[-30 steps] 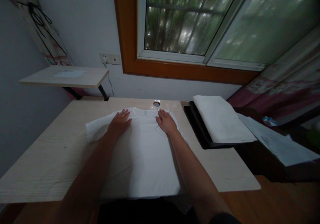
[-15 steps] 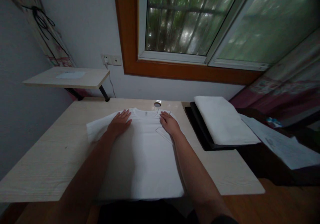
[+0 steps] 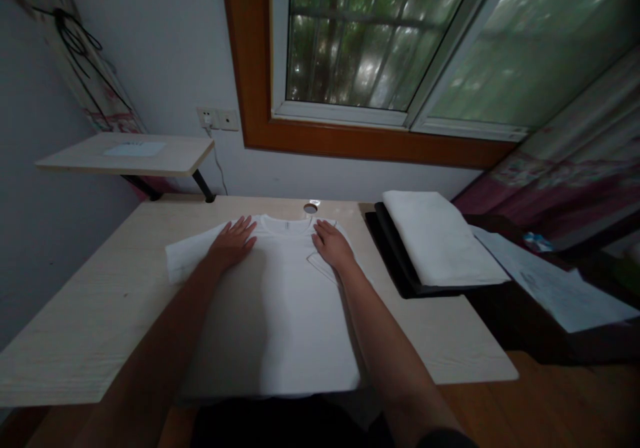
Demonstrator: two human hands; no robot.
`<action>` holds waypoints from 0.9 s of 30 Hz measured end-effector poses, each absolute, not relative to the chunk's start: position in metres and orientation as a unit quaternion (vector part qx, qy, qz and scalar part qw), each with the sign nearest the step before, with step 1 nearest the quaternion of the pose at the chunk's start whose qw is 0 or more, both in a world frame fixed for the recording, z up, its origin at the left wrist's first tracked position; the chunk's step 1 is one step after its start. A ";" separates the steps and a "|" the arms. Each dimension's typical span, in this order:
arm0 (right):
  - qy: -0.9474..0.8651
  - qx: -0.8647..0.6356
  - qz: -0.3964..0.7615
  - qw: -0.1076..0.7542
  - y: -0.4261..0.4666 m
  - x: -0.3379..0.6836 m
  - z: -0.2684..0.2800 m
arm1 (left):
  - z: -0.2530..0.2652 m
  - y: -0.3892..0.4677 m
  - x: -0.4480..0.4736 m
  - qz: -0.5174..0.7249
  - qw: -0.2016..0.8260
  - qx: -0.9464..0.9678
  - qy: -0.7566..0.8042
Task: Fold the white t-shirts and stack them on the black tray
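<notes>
A white T-shirt [image 3: 285, 308] lies spread on the light wooden table [image 3: 90, 315], its neckline toward the window and its lower end at the near edge. My left hand [image 3: 233, 243] rests flat on its left shoulder, fingers spread. On the right shoulder, beside the collar, my right hand [image 3: 333, 241] lies flat with its fingers stretched out. Below that hand a chest pocket outline shows on the fabric. The left sleeve points out sideways; my right hand and forearm partly hide the right sleeve.
Folded white cloth [image 3: 440, 238] lies on folded black material [image 3: 390, 255] at the table's right. A raised shelf [image 3: 175, 155] with a paper stands at the back left. Behind the collar is a round cable hole [image 3: 311, 209]. Paper sheets [image 3: 555, 281] lie on a dark surface at far right.
The view has shifted slightly, so everything sits a little further left. Fingers of my right hand look straighter than before. Both hands stay on the T-shirt's shoulders.
</notes>
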State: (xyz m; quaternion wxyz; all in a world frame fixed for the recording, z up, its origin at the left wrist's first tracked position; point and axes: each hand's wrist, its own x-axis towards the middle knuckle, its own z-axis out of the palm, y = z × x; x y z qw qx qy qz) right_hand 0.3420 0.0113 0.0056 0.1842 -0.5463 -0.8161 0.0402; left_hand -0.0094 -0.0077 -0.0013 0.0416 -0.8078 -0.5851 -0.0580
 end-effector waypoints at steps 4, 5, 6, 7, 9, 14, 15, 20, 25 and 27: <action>-0.818 -0.552 0.025 0.157 0.010 0.340 0.008 | 0.000 -0.006 -0.009 -0.049 0.032 -0.804 -0.592; -0.819 -0.553 0.025 0.151 0.011 0.340 0.008 | 0.001 -0.006 -0.009 -0.047 0.030 -0.804 -0.592; -0.820 -0.554 0.027 0.146 0.011 0.340 0.009 | 0.001 -0.006 -0.009 -0.046 0.028 -0.804 -0.592; -0.820 -0.554 0.029 0.140 0.011 0.340 0.009 | 0.001 -0.006 -0.009 -0.045 0.027 -0.804 -0.593; -0.822 -0.553 0.032 0.130 0.013 0.340 0.010 | 0.001 -0.006 -0.009 -0.044 0.024 -0.803 -0.594; -0.819 -0.560 0.031 0.119 0.018 0.340 0.009 | 0.004 -0.005 -0.007 -0.036 0.018 -0.801 -0.597; -0.818 -0.562 0.030 0.117 0.019 0.340 0.008 | 0.005 -0.004 -0.007 -0.035 0.018 -0.801 -0.598; -0.815 -0.568 0.025 0.113 0.021 0.339 0.006 | 0.006 -0.001 -0.007 -0.035 0.023 -0.803 -0.595; -0.815 -0.569 0.028 0.101 0.020 0.338 0.007 | 0.006 0.000 -0.006 -0.028 0.017 -0.800 -0.599; -0.817 -0.568 0.027 0.096 0.020 0.338 0.007 | 0.007 -0.001 -0.004 -0.030 0.019 -0.799 -0.600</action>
